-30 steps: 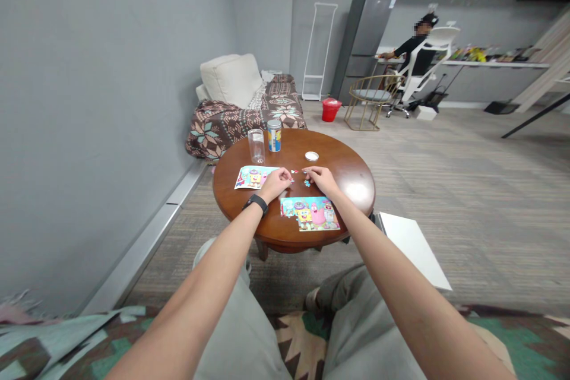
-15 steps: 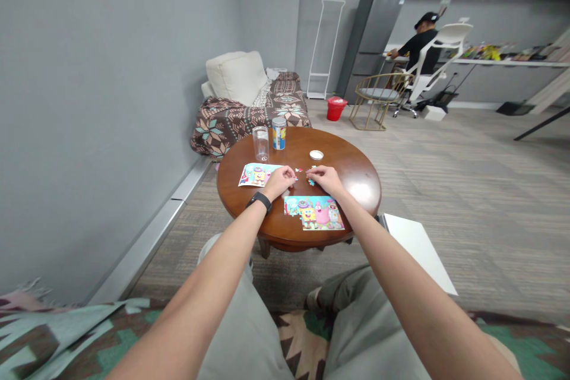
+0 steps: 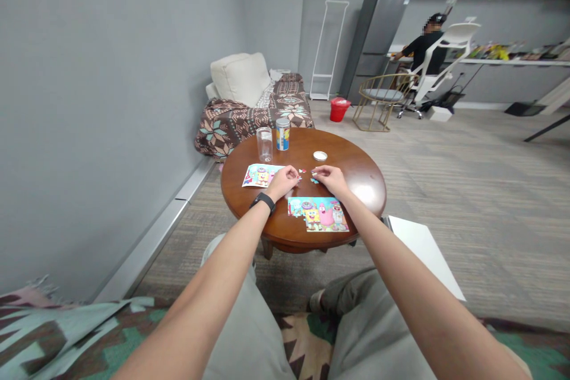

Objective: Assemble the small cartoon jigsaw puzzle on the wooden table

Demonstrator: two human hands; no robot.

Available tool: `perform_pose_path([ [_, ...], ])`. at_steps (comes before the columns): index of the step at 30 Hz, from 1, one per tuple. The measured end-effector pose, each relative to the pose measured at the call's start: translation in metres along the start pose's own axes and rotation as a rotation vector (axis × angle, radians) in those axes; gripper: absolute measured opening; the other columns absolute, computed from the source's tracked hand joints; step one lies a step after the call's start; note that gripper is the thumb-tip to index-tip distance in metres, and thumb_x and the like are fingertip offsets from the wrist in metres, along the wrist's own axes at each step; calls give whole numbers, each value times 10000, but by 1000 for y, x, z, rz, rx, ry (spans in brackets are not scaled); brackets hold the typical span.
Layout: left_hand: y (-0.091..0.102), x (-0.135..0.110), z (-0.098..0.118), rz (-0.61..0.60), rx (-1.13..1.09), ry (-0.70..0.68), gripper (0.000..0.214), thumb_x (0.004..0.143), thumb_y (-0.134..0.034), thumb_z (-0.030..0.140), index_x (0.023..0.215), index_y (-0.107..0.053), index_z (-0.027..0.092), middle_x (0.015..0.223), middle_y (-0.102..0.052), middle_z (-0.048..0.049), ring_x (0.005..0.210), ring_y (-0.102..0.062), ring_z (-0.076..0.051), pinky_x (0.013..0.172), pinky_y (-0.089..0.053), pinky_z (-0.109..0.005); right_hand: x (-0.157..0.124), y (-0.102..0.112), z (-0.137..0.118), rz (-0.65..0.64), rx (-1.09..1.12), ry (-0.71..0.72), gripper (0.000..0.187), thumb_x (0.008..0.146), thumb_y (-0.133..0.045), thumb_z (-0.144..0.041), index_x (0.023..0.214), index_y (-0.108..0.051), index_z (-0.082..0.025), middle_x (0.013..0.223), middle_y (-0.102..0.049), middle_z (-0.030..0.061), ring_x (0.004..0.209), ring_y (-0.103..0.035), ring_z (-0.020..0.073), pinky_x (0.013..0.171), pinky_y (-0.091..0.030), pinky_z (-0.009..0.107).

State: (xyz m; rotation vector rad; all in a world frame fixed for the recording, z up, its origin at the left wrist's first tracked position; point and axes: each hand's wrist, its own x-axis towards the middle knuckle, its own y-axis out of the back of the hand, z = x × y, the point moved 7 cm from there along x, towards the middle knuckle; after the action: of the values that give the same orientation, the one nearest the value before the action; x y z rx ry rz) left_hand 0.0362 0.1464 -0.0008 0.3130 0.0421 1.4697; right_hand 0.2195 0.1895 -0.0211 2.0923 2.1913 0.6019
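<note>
A partly assembled jigsaw puzzle [image 3: 327, 215] with cartoon figures lies near the front of the round wooden table [image 3: 347, 145]; its lower left corner has a gap. Behind it, my left hand [image 3: 284, 182] is closed in a pinch around a small puzzle piece, mostly covered by the fingers. My right hand [image 3: 333, 180] also pinches, with a small pale piece at its fingertips. Just below those fingertips are loose blue pieces [image 3: 314, 180]. A red and white piece [image 3: 302, 170] rests between the hands. Part of the printed picture sheet [image 3: 258, 175] is under my left hand.
At the table's back are a clear glass [image 3: 264, 145], a printed can [image 3: 282, 135] and a round lid [image 3: 320, 155]. A white board or box [image 3: 423, 249] stands low at the right. Farther off, a person [image 3: 423, 50] sits by the counter, near a red bin [image 3: 339, 109].
The view has shifted slightly, so everything sits a little farther right. My right fingers have moved a bit over the blue pieces, and my left hand stays almost in place.
</note>
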Motion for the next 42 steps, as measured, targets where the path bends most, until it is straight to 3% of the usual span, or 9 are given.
perform_pose_path([
  [7,-3,0,4,-37,1,-29,27,797,-641,145,790,-617,157,743,-670,-8,674,-642,-124,702,-508,-249,-1,-2,-3,-44,46,2,141,681,-719,-229,812,-738,-182,754,-736,45,723,-685,187,782,-555,335],
  [13,-1,-1,5,-26,4,-16,111,769,-621,59,746,-576,158,733,-654,6,714,-653,-127,745,-495,-252,-3,-3,-4,-51,92,-39,159,677,-715,-272,802,-712,-174,700,-708,31,580,-633,151,662,-528,304],
  [21,-3,-1,1,-42,-5,27,127,821,-610,116,737,-532,171,577,-612,30,584,-631,-125,646,-464,-233,-4,-1,-8,-29,75,-52,160,640,-690,-302,740,-672,-178,655,-670,14,534,-569,131,559,-469,272],
  [28,-3,-1,4,-36,-23,32,150,909,-537,158,761,-520,172,588,-609,38,511,-608,-95,573,-441,-207,-5,0,-9,-17,59,-26,124,635,-637,-307,687,-619,-196,568,-604,-12,514,-528,133,537,-416,269],
  [42,-2,-1,-2,-20,-62,89,179,968,-461,185,789,-458,179,627,-629,32,473,-599,-76,463,-360,-168,-7,6,-12,1,105,-65,177,624,-631,-353,708,-588,-203,608,-591,-4,536,-516,133,525,-394,266],
])
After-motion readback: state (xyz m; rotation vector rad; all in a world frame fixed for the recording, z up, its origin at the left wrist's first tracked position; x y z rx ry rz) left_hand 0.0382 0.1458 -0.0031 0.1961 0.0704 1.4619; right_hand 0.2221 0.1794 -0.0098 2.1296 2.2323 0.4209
